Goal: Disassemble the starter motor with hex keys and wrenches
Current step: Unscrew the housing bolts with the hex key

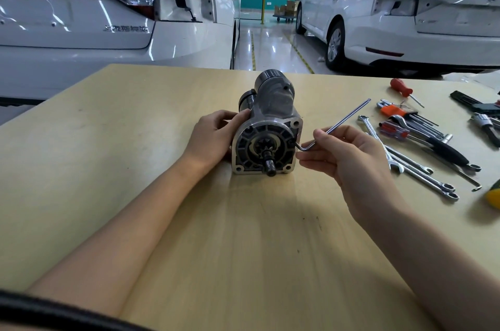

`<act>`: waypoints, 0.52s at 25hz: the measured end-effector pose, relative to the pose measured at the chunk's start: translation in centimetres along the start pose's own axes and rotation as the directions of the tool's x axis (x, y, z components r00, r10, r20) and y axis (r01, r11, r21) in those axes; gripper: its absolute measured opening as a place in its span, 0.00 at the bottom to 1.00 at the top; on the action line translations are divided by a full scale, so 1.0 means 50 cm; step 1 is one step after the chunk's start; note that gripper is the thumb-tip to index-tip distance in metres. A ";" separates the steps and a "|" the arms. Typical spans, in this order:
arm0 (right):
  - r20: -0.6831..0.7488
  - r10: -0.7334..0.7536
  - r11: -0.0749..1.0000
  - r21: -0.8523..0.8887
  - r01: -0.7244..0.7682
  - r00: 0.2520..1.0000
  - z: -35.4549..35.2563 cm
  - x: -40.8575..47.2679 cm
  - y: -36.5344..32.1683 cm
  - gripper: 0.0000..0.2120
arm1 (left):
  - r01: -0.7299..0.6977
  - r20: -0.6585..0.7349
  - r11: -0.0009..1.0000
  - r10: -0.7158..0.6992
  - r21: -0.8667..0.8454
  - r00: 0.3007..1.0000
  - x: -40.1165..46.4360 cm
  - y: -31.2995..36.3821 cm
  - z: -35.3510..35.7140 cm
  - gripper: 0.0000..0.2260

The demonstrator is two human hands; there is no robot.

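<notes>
The left hand [213, 135] grips the starter motor [267, 135] from its left, while the right hand [349, 157] pinches a hex key [343, 122] seated in the motor's right face.

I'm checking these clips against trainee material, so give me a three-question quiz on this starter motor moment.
1. True or false: the left hand steadies the grey metal starter motor on the pale wooden table.
2. What does the right hand hold?
A. red-handled screwdriver
B. long silver L-shaped hex key
C. chrome combination wrench
3. Fill in: the hex key's short end meets the motor's front flange on the pinion gear's ____ side, seen from the camera.

Key: 1 true; 2 B, the hex key; 3 right.
</notes>
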State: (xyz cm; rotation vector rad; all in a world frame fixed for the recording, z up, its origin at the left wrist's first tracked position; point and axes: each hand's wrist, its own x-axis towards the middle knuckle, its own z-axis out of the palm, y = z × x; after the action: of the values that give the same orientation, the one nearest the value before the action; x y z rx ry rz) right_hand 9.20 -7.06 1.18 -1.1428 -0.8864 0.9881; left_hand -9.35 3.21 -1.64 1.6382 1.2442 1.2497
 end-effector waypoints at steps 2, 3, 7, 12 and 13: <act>0.007 -0.002 1.000 -0.005 0.002 1.000 0.000 -0.001 0.001 0.03 | -0.069 -0.026 0.997 0.070 0.037 0.997 -0.002 -0.001 -0.002 0.14; 0.013 -0.003 1.000 -0.005 0.003 1.000 0.001 -0.002 0.001 0.03 | -0.090 -0.034 0.995 0.091 0.049 0.995 -0.003 -0.002 -0.002 0.13; 0.036 -0.086 0.994 -0.064 0.088 0.996 0.003 -0.007 0.001 0.04 | -0.069 -0.014 0.997 0.070 0.042 0.997 -0.001 -0.006 0.001 0.16; 0.037 -0.249 0.951 -0.182 0.252 0.968 0.010 -0.005 0.005 0.06 | -0.053 0.000 0.998 0.053 0.013 0.999 0.000 -0.009 0.002 0.16; 0.037 -0.265 0.945 -0.186 0.267 0.963 0.011 -0.004 0.006 0.07 | -0.054 0.002 0.998 0.054 0.011 0.999 -0.001 -0.009 0.001 0.15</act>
State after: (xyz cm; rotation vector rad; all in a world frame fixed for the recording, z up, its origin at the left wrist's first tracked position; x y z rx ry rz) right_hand 8.59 -7.03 0.97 -1.1409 -1.1315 0.6998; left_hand -9.40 3.30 -2.06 1.6902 1.2158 1.2761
